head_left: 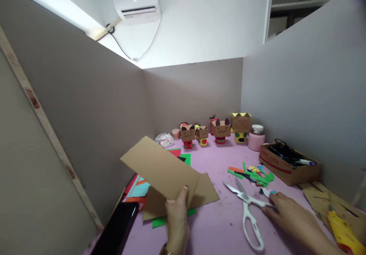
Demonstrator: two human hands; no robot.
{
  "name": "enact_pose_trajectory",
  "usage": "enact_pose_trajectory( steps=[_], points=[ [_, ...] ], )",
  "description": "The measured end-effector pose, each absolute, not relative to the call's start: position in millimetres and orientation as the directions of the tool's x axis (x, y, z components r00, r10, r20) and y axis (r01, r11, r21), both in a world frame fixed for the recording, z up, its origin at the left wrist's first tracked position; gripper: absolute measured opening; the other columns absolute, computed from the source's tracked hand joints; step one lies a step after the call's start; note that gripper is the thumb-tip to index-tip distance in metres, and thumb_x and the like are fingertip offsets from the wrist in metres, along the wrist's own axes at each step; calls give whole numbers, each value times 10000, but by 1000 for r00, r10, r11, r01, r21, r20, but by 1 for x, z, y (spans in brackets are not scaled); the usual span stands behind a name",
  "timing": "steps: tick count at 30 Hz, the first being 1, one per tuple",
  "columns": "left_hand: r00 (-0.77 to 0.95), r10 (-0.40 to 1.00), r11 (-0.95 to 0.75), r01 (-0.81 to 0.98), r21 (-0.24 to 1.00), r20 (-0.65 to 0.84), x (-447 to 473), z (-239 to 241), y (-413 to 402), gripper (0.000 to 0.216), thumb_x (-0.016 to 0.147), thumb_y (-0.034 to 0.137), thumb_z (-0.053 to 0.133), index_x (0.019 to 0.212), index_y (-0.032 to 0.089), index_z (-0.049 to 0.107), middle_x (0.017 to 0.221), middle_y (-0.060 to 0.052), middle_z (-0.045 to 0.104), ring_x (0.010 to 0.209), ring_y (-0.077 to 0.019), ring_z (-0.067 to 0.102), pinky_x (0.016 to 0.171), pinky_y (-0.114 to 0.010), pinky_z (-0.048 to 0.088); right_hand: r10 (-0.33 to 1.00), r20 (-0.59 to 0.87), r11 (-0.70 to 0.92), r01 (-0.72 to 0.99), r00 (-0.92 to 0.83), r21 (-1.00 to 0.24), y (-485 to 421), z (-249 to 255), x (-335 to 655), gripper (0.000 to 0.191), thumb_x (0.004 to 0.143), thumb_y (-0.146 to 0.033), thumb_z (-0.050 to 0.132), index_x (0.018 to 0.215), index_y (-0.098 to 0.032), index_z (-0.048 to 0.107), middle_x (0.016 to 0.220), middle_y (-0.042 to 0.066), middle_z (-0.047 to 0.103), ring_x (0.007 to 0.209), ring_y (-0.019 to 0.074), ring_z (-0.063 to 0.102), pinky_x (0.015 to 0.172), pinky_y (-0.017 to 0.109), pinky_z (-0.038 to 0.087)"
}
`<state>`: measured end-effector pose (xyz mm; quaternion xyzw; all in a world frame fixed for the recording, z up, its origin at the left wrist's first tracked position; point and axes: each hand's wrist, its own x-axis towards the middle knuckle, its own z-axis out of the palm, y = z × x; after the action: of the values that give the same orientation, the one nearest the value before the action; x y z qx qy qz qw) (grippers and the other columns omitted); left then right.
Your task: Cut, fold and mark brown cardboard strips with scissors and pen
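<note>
A folded piece of brown cardboard (160, 163) is gripped in my left hand (177, 213), with the thumb on its face. Under it lie another cardboard piece (154, 205) and sheets of coloured paper (140, 190). White-handled scissors (246, 197) lie spread on the pink table, blades pointing away to the left. Closed over one of their handle loops is my right hand (288, 213), hiding most of that loop. Beyond the scissors sits a pile of coloured paper scraps (254, 174).
Cardboard-headed figures (221, 129) stand along the back beside a pink jar (256, 138). A cardboard box (288, 165) of items sits at right, near a yellow glue gun (343, 228). A black phone (118, 228) lies at left. Grey partitions (194, 94) enclose the table.
</note>
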<state>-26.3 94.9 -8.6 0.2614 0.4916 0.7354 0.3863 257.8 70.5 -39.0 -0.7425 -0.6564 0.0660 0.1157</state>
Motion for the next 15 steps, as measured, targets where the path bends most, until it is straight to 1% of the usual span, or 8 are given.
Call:
enact_pose_trajectory(
  steps=[2, 4, 5, 6, 8, 11, 13, 15],
  points=[
    [-556, 831, -211, -300, 930, 9, -26, -7, 93, 313, 629, 185, 666, 937, 130, 652, 914, -88, 721, 866, -211, 648, 797, -328, 483, 978, 137, -119, 962, 156, -246, 71, -41, 258, 207, 799, -337, 425, 791, -195, 575, 897, 130, 626, 904, 333, 589, 724, 429, 416],
    [-541, 841, -207, -282, 937, 23, -27, -7, 92, 274, 625, 197, 675, 888, 121, 667, 894, -92, 728, 837, -221, 656, 777, -332, 490, 963, 235, -58, 953, 132, -296, 72, -39, 247, 265, 825, -341, 390, 886, -168, 580, 977, 151, 607, 970, 325, 554, 784, 423, 414],
    [-533, 845, -206, -270, 941, 32, -28, -7, 92, 256, 622, 203, 679, 864, 119, 672, 886, -94, 730, 827, -226, 658, 769, -334, 491, 954, 283, 5, 939, 98, -343, 72, -36, 236, 310, 842, -352, 364, 960, -154, 572, 1048, 161, 588, 1014, 314, 532, 812, 411, 412],
    [-526, 849, -205, -257, 944, 41, -29, -8, 93, 239, 620, 209, 684, 841, 118, 677, 876, -97, 732, 823, -232, 658, 764, -337, 491, 957, 288, 83, 914, 38, -397, 73, -32, 223, 334, 857, -362, 339, 954, -152, 580, 1055, 156, 592, 1015, 292, 532, 841, 394, 409],
    [-517, 854, -203, -233, 951, 56, -30, -11, 94, 223, 621, 220, 687, 817, 115, 681, 856, -104, 734, 821, -244, 657, 762, -346, 489, 961, 249, 229, 857, -123, -461, 80, -23, 192, 335, 866, -322, 329, 966, -141, 594, 1034, 150, 617, 1009, 267, 542, 873, 378, 401],
    [-504, 860, -209, -213, 954, 76, -31, -13, 94, 253, 625, 228, 682, 850, 113, 677, 878, -110, 732, 824, -253, 657, 768, -362, 488, 931, 243, 357, 817, -272, -453, 103, -13, 147, 302, 775, -244, 494, 1050, -175, 598, 1067, 107, 629, 1047, 249, 530, 895, 343, 399],
    [-490, 867, -219, -209, 953, 92, -31, -13, 94, 266, 624, 220, 678, 867, 111, 676, 879, -107, 733, 822, -252, 660, 778, -364, 488, 909, 237, 415, 790, -342, -452, 125, -12, 125, 492, 672, -275, 639, 1145, -171, 553, 1165, 117, 588, 1082, 268, 509, 908, 360, 398],
    [-472, 876, -225, -207, 952, 104, -29, -12, 92, 259, 617, 206, 679, 856, 104, 679, 842, -105, 739, 815, -255, 664, 777, -360, 492, 890, 230, 457, 761, -394, -460, 148, -13, 108, 562, 644, -286, 693, 1175, -201, 531, 1205, 104, 570, 1111, 274, 491, 936, 413, 378]
  ],
)
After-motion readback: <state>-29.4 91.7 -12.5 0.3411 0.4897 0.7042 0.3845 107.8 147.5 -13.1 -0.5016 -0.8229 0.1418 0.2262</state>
